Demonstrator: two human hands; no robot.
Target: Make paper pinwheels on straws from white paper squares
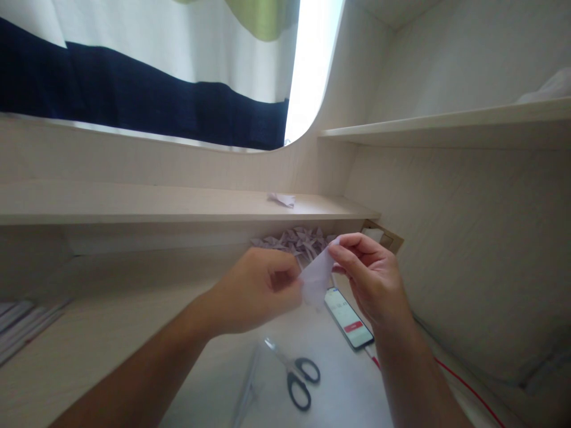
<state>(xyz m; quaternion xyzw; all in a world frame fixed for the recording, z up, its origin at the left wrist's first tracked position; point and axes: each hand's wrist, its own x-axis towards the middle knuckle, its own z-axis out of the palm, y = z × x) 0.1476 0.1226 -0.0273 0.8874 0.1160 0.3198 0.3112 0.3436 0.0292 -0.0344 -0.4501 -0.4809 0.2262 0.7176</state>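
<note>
My left hand [256, 291] and my right hand [372, 276] are raised above the pale desk [89, 351], and both pinch a small pale lilac folded paper [316, 276] between them. My left fingers grip its lower left edge. My right thumb and forefinger hold its upper corner. Behind the hands, under the low shelf, lies a heap of folded lilac paper pieces [298, 239]. Black-handled scissors [294, 371] lie on the desk below the hands.
A phone [348, 318] with a lit screen lies on the desk at the right, a red cable [468, 389] running from it. One folded paper [282, 199] rests on the low shelf [134, 205]. A higher shelf [446, 125] is at right. Papers [18, 324] lie at far left.
</note>
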